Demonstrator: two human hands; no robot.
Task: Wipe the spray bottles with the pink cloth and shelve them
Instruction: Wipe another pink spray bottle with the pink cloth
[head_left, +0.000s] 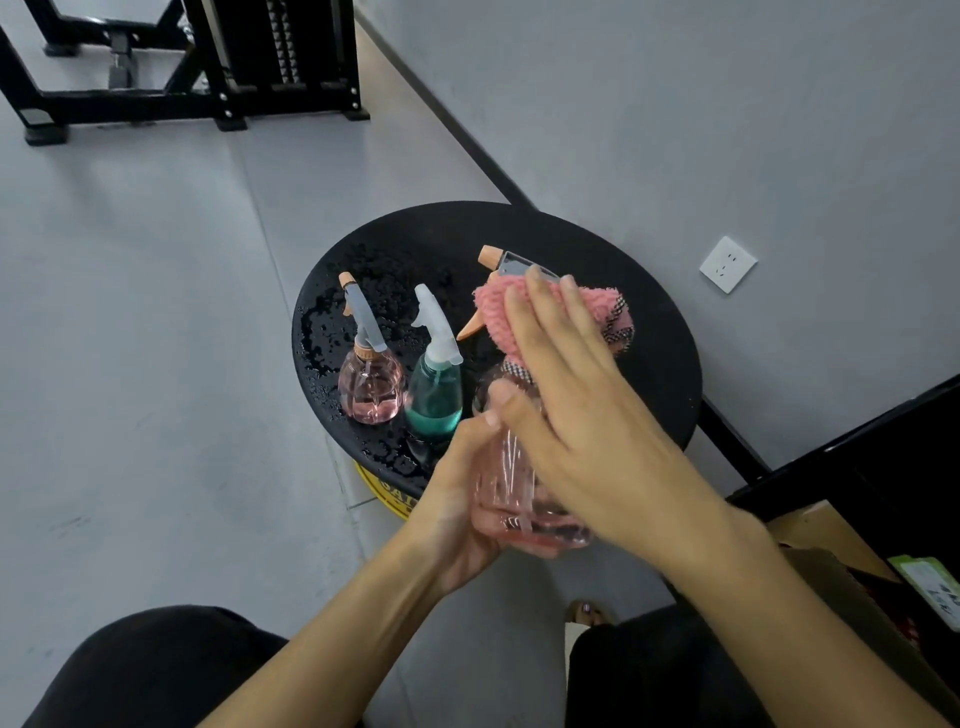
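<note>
Held bottle: you have the clear pink spray bottle lifted in front of you above the near edge of the round black stool top, likely so the cloth can reach it all round
Left hand: your left hand cups the bottle's base from below, fingers curled around the body, thumb up its side; that steadies it against the rubbing
Right hand: your right hand lies flat over the pink cloth, fingers straight and slightly spread, pressing it onto the neck and sprayer head
Cloth: fluffy, looped pile with a checked woven trim, draped over the head so only the grey sprayer body, its orange nozzle tip and the orange trigger show
Waiting bottles: a small rounded pink bottle and a taller teal bottle stand upright just beside each other on the stool, white sprayers pointing away from you, within easy reach
Stool surface: matte black, beaded with water drops on its left half
Bottle material: thin transparent plastic, smooth, probably slippery when wet
Shelf: I cannot tell where it is
</note>
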